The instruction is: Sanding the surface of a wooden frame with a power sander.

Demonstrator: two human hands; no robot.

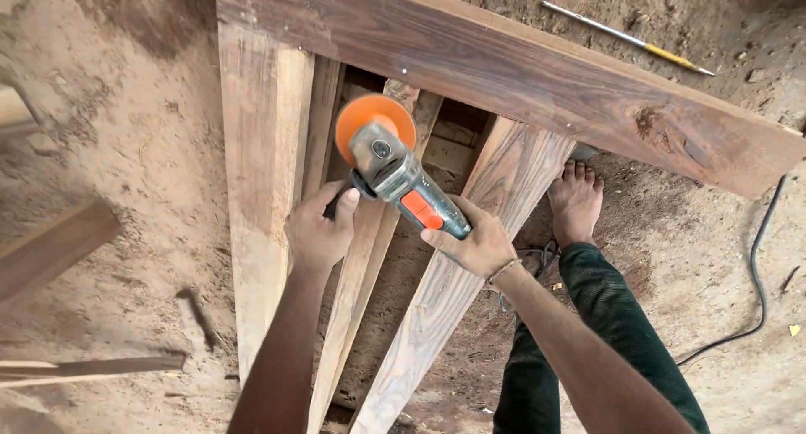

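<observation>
An angle grinder point(395, 169) with an orange sanding disc point(374, 120) and a grey body hovers over a narrow wooden plank point(363, 258). My left hand point(321, 228) grips the black side handle of the grinder. My right hand point(474, 239) is closed around the grinder's rear body, by the orange switch. The disc sits above the gap between the planks, close to a dark wide board point(520, 69) lying across their far ends.
Several long planks point(260, 190) lean side by side on a sawdust-covered floor. My bare foot point(575, 201) and dark trouser leg stand at the right. A black cable point(760, 266) curves at far right. A thin yellow-tipped rod point(630, 38) lies beyond the board. Loose wood strips point(50, 249) lie left.
</observation>
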